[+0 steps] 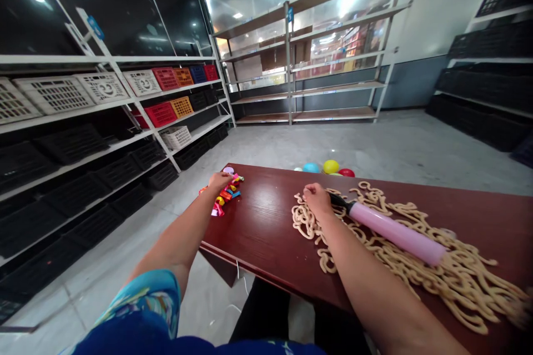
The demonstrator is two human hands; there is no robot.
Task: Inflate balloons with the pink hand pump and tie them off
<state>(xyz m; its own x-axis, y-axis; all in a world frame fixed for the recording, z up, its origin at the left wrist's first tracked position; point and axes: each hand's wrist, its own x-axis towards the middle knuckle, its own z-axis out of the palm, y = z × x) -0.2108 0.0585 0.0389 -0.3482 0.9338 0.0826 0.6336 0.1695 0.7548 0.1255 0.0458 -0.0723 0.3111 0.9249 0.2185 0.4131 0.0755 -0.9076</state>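
My left hand is at the far left end of the table, fingers pinched at a small heap of limp, uninflated balloons in pink, red, orange, yellow and blue. Which balloon it grips is partly hidden. My right hand has its fingers curled at the left edge of a wide pile of tan, curly, rope-like strands. A pink hand pump lies slantwise across that pile. Its black end reaches up to my right hand, which hides the tip, and what those fingers hold does not show.
The dark red table stands before me. Beyond its far edge are inflated balloons: blue, yellow and red. Shelves with crates line the left, a metal rack the back, and stacked black crates the right.
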